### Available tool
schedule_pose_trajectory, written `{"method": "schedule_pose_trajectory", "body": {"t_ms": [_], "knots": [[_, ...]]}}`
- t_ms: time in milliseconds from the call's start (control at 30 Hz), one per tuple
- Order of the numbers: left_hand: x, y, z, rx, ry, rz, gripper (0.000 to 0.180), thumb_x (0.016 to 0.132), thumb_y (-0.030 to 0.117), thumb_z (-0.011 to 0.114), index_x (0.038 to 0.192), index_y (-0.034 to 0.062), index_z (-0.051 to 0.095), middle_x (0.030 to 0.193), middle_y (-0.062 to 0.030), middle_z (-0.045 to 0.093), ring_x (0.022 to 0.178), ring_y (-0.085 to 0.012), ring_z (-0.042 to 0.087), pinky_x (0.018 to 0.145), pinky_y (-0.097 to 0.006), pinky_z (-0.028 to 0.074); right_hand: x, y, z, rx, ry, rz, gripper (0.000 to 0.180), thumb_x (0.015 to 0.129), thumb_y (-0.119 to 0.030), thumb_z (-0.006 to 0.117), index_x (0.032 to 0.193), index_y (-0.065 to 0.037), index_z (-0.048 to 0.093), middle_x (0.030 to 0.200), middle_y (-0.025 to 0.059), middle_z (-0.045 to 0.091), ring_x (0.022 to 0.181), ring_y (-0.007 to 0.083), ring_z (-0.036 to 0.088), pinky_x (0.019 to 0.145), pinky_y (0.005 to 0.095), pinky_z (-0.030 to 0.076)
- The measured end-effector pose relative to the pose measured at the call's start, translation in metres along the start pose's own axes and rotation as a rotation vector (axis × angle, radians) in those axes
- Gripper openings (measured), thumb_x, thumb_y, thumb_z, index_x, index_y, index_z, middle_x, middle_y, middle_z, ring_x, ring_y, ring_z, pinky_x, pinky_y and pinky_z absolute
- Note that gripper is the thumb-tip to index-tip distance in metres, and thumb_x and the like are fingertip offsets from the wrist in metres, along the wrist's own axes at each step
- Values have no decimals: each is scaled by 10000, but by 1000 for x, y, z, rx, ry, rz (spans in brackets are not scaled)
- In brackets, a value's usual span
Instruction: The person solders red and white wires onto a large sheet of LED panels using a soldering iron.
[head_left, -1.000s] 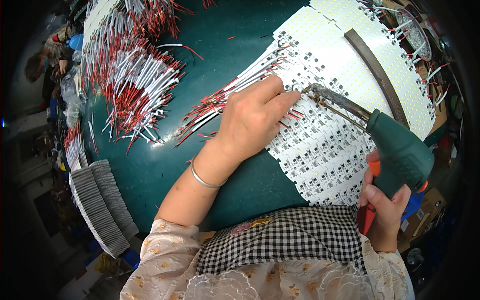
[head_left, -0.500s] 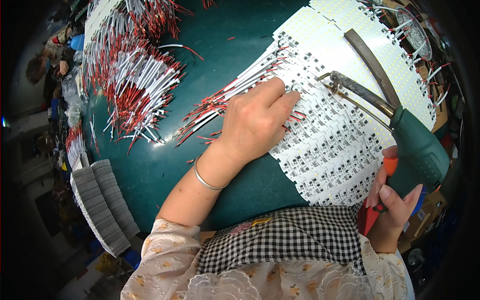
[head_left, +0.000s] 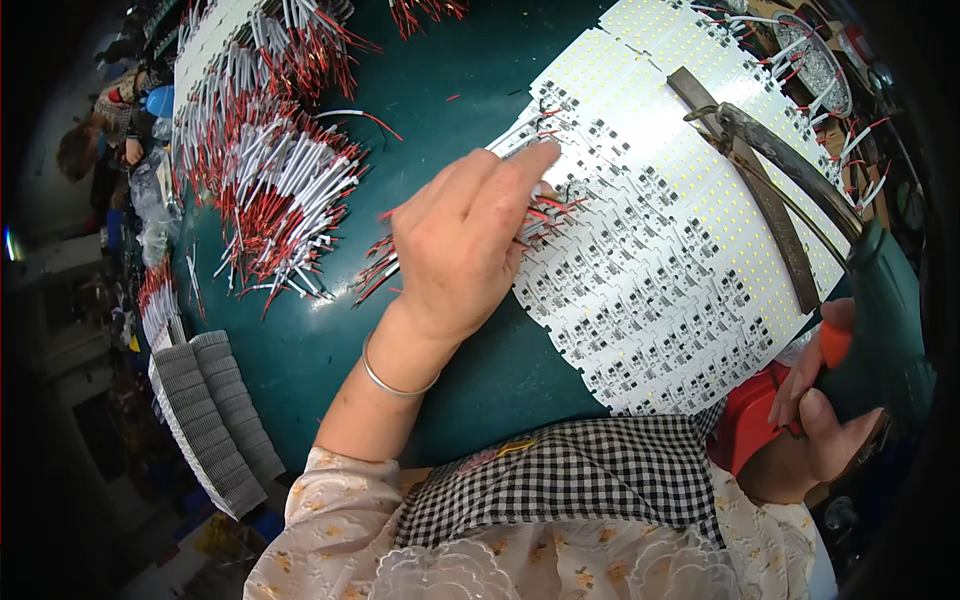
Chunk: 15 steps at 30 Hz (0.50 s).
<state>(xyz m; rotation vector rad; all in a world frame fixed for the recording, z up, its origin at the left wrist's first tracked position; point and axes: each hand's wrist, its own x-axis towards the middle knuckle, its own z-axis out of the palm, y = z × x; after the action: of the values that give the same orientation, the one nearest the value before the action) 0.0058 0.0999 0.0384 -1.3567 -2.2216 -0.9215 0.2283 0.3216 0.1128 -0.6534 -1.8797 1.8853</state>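
Note:
My left hand (head_left: 460,240), wearing a bangle at the wrist, is closed over a bundle of white wires with red ends (head_left: 545,225) at the left edge of a white LED board sheet (head_left: 690,70). Its fingers hide much of the bundle; wire tails stick out on both sides. At the right, my right hand (head_left: 815,430) grips a green soldering gun (head_left: 885,310) with an orange trigger. The gun's long dark tip hangs over the sheet, near a flat, dark metal bar (head_left: 750,190) lying on the boards. Rows of small black components line the sheet's left part.
A large heap of white and red wires (head_left: 290,180) covers the green table's (head_left: 330,370) left side. Ribbed grey stacks (head_left: 215,410) stand at its near left edge. A round dish (head_left: 815,70) sits at the far right. Another person (head_left: 115,120) is at the far left.
My left hand has shifted left and slightly nearer over the wires. My right hand has drawn the soldering gun rightward, its tip now away from the component rows and beside the metal bar.

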Motion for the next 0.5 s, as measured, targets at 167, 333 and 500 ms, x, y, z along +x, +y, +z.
{"method": "schedule_pose_trajectory", "body": {"t_ms": [167,333,500], "knots": [[3,2,21,-131,-4,-157,405,690,-70,688,1040,35,515,806,-112,567,589,-279,575,513,-374,466,4,9,17,94,28,144,698,686,-132,761,1231,160,438,1106,234,561,512,116,506,403,221,427],[-10,-2,27,-166,-35,-193,197,694,-51,759,841,40,662,700,-69,575,558,-174,543,485,-284,424,2,19,17,103,-52,217,717,692,-59,735,1306,120,412,1211,262,529,646,127,531,464,222,473],[-12,-3,28,-136,18,-141,344,637,-73,709,943,85,708,689,-47,557,534,-175,542,464,-301,432,4,24,20,88,-50,138,689,721,-109,734,1276,133,404,1054,221,546,554,128,518,425,230,458]]}}
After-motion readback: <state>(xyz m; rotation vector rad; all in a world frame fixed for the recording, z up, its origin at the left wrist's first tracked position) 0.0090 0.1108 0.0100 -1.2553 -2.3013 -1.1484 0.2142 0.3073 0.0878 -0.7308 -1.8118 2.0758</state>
